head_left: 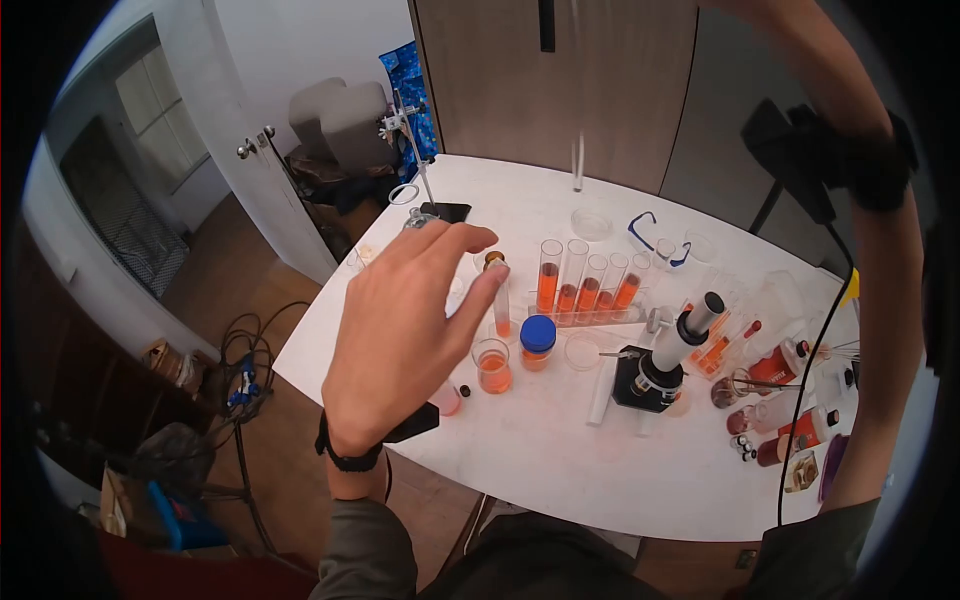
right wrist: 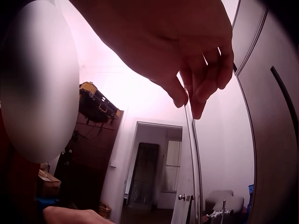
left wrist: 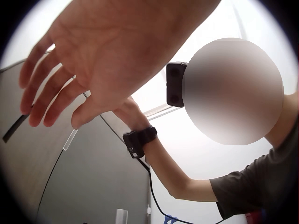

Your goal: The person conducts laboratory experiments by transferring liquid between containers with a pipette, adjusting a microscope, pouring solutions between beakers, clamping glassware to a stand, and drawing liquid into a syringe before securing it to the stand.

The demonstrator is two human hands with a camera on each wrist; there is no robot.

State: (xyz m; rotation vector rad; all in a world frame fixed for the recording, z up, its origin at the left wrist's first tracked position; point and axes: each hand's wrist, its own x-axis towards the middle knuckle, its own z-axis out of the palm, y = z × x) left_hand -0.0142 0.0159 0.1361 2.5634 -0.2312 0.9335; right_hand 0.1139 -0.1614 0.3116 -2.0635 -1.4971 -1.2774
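My right hand [right wrist: 187, 51] is raised high and pinches the upper part of a long, thin clear glass tube [right wrist: 194, 149] between thumb and fingers. The tube's lower end [head_left: 577, 180] hangs above the back of the table in the head view. My left hand [head_left: 395, 320] is held up over the table's left part, palm turned away from the head camera. In the left wrist view its fingers [left wrist: 39, 100] are loosely extended and hold nothing. Its thumb overlaps a slim tube of orange liquid [head_left: 502, 322] in the head view. Below stand a beaker [head_left: 493, 375] and a blue-lidded jar [head_left: 537, 345].
A rack [head_left: 600, 317] holds several test tubes of orange liquid. A microscope [head_left: 665, 365] stands right of centre, with bottles [head_left: 790, 360] further right. Blue-framed safety glasses [head_left: 645, 222] and a glass dish [head_left: 592, 224] lie behind. A ring stand [head_left: 425, 185] rises at the back left.
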